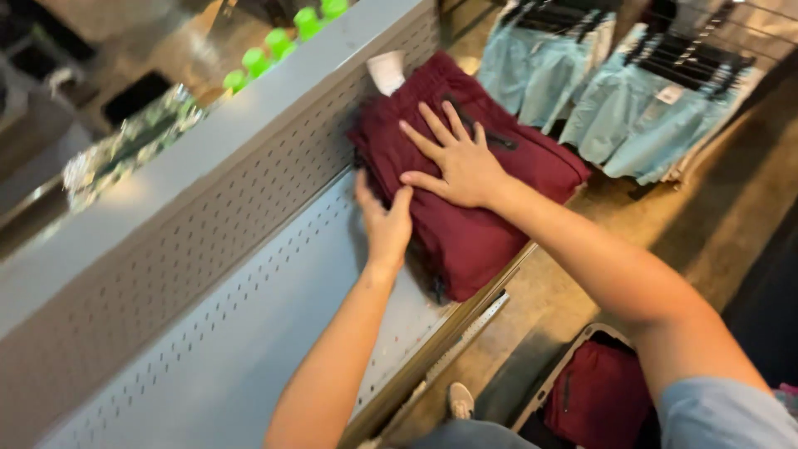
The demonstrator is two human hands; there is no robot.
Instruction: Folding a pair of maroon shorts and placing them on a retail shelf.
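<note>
Landmark: the folded maroon garment (482,208), a stack of dark red shorts or trousers with a black zip, lying on the grey perforated metal shelf (249,333).

My right hand (461,162): it lies flat on top of the maroon garment, fingers spread wide, palm pressing down. It grips nothing; it is only pressing.

My left hand (384,224): it is at the left edge of the maroon garment, touching its side, fingers partly curled against the fold. Whether the fingertips go under the cloth, I cannot tell.

Place of the garment: it sits at the far end of the shelf, its back edge against the upright perforated back panel (208,241), and its right part hangs a little over the front edge of the shelf.

White tag (387,71): it sticks up just behind the maroon garment, at its far corner.

Light blue shorts (582,91): they hang on black hangers, beyond and to the right of the maroon garment.

Bin on the floor (594,391): below and nearer to me than the maroon garment, it holds another garment of the same maroon colour.

Green caps (283,37): a row of them behind the back panel, well apart from the garment to the left.

Step in hand, as I judge: I am settling and squaring the stack on the shelf.

Next move, as I judge: it calls for a gentle push from the left side while the right palm keeps the stack from sliding off the front edge.
</note>
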